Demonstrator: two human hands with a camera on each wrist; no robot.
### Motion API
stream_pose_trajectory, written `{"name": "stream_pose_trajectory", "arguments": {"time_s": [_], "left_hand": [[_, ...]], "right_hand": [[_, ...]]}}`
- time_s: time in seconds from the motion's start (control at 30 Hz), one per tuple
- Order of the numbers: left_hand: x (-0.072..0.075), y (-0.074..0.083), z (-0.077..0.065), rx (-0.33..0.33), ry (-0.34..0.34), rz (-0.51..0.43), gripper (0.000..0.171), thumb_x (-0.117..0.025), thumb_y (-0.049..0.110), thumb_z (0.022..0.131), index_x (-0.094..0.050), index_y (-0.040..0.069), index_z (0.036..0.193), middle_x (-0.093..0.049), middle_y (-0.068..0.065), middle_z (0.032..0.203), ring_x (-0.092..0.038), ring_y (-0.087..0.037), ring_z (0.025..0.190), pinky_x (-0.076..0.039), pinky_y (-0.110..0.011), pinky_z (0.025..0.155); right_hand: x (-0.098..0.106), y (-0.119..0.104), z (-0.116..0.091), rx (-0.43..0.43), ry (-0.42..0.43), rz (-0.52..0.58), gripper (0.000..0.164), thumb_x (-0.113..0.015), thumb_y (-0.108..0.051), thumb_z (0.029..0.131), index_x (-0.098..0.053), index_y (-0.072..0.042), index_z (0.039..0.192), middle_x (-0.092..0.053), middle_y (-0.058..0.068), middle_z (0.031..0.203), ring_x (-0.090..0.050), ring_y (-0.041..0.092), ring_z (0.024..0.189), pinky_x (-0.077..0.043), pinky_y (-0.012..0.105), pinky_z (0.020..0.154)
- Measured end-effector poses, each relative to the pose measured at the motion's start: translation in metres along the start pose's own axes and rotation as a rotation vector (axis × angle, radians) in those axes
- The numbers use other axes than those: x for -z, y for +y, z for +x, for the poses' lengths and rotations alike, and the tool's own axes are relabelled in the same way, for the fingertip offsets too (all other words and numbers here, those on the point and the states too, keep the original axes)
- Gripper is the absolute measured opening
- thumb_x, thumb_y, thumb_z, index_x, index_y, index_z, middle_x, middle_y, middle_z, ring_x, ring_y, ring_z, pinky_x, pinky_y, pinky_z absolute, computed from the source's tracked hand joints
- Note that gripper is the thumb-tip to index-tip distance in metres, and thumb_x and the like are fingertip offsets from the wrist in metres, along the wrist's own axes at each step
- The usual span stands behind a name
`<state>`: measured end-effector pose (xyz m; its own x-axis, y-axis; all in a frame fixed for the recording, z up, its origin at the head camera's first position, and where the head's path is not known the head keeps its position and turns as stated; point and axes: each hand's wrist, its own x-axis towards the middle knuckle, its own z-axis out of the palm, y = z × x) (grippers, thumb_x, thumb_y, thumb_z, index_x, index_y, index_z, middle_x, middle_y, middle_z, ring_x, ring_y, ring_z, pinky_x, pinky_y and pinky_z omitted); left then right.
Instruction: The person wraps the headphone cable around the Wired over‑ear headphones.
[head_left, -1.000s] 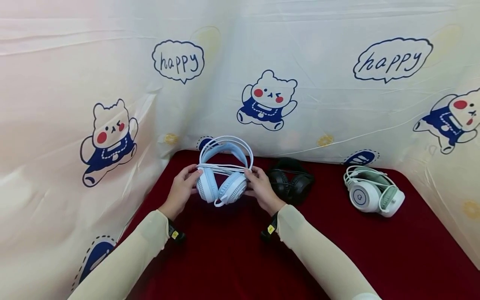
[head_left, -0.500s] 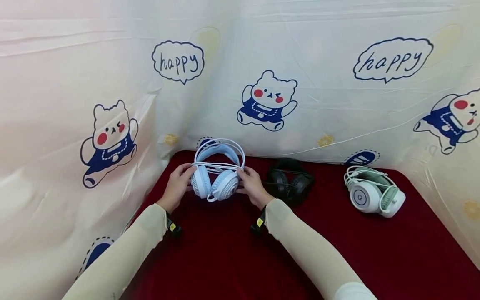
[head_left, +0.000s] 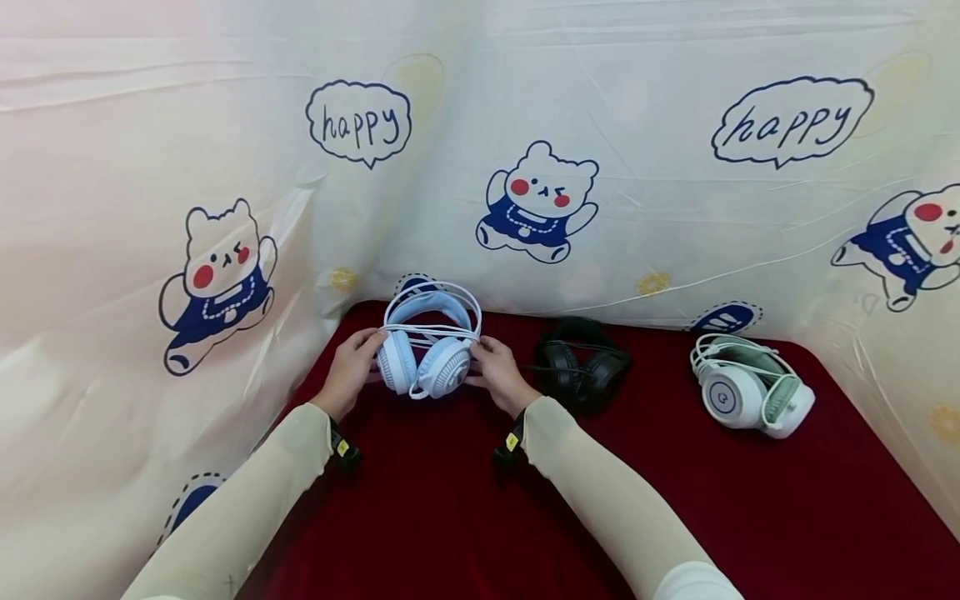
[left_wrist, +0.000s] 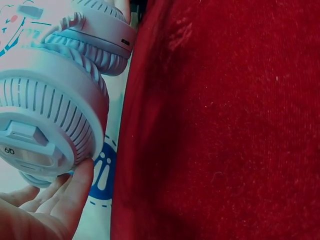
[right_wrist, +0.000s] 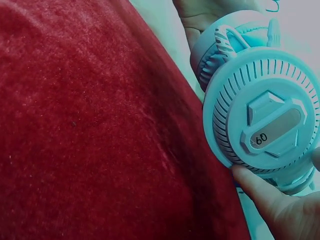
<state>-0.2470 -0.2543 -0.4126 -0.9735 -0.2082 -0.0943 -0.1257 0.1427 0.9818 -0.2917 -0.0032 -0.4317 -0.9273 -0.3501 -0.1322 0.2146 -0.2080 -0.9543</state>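
Observation:
A light blue and white pair of headphones point(head_left: 447, 368) is held upright between both hands near the table's back left, headband up. Its cable is looped across the middle, above the ear cups. My left hand point(head_left: 348, 372) grips the left ear cup from the outside. On the opposite cup, my right hand point(head_left: 498, 373) holds the outer side, thumb toward me. In the left wrist view, fingers point(left_wrist: 80, 182) touch the lower rim of a slotted ear cup point(left_wrist: 50, 95). The right wrist view shows the other ear cup point(right_wrist: 272, 127), marked with a "60"-like label, with fingertips at its lower rim.
Black headphones point(head_left: 600, 377) lie just right of my right hand. Farther right are white and green headphones point(head_left: 726, 398) with their cable wrapped round. A dark red cloth point(head_left: 435, 500) covers the table, and a printed curtain point(head_left: 637, 208) hangs behind and at the sides.
Both hands have shifted left together with the light blue headphones, which also sit slightly farther back. The black and the white and green headphones stay in place.

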Motion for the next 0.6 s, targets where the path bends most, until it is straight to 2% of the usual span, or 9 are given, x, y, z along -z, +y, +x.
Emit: {"name": "stream_pose_trajectory", "arguments": {"time_s": [0.6], "left_hand": [[0.005, -0.010, 0.004, 0.041, -0.007, 0.006, 0.067, -0.053, 0.053, 0.095, -0.042, 0.008, 0.143, -0.053, -0.017, 0.128, -0.061, -0.032, 0.104, -0.054, -0.043, 0.084]], "right_hand": [[-0.003, 0.015, 0.008, -0.035, 0.004, 0.021, 0.055, -0.045, -0.016, 0.104, -0.022, 0.000, 0.152, -0.043, 0.021, 0.143, -0.049, 0.035, 0.125, -0.047, 0.048, 0.093]]}}
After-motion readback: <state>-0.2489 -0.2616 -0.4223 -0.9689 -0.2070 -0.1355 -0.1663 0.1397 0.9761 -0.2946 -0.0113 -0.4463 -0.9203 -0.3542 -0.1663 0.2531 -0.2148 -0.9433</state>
